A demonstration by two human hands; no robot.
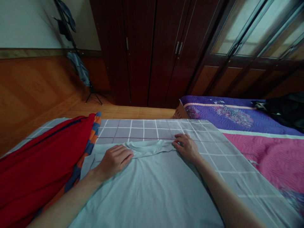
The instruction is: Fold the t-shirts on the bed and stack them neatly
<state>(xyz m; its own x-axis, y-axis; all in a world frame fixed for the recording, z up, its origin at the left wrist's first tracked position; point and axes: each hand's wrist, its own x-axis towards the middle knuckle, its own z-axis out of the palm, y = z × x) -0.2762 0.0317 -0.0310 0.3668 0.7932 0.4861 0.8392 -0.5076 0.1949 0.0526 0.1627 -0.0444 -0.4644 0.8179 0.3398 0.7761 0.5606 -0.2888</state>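
Observation:
A pale blue-green T-shirt [152, 190] lies spread on a grey checked sheet [223, 155], its collar toward the far edge. My left hand [117, 158] rests on the shirt just left of the collar, fingers close together and curled on the fabric; whether cloth is pinched beneath them is hidden. At the collar's right side, my right hand [186, 146] has its thumb and forefinger closed at the shirt's shoulder edge, the other fingers bent above the sheet.
Red cloth [47, 158] with an orange and blue edge [91, 136] lies at the left. A purple and pink bedspread [268, 142] is at the right, with dark clothing [285, 109] on it. Beyond stand a dark wardrobe [142, 63] and a coat stand [71, 34].

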